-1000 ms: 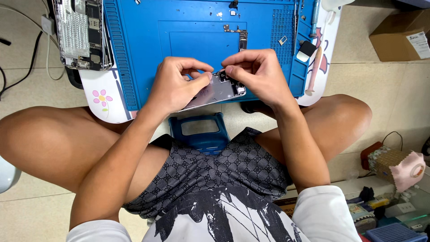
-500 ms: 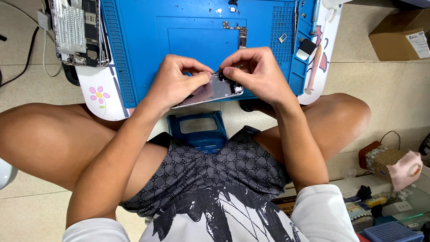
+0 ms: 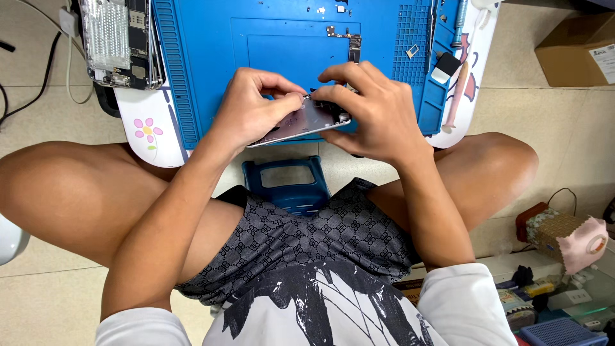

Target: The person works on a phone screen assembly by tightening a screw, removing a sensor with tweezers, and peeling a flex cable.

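Nearest the camera, just this side of the blue work mat (image 3: 211, 70), a blue plastic stool (image 3: 286, 182) shows between the person's bare knees. Right at the mat's near edge both hands meet over a silver phone housing (image 3: 296, 122), a flat metal shell tilted with its long side running along that edge. The left hand (image 3: 246, 109) is curled closed on the housing's left part, thumb and forefinger pinched together at its upper rim. The right hand (image 3: 371, 109) is closed over the housing's right end, its fingertips bent down and pressed to the same upper rim, touching the left hand's fingertips; whether a small part sits between them cannot be told. Farther up on the mat, past the hands, a small dark flex-cable part (image 3: 349, 40) lies on the raised inner panel. On the mat's right border rest a white-and-black scraper (image 3: 444, 67) and a pink tool (image 3: 452, 102), with a blue screwdriver (image 3: 460, 22) beyond them. Off the mat's far left corner lies an opened phone body (image 3: 122, 41) with its inner boards exposed.
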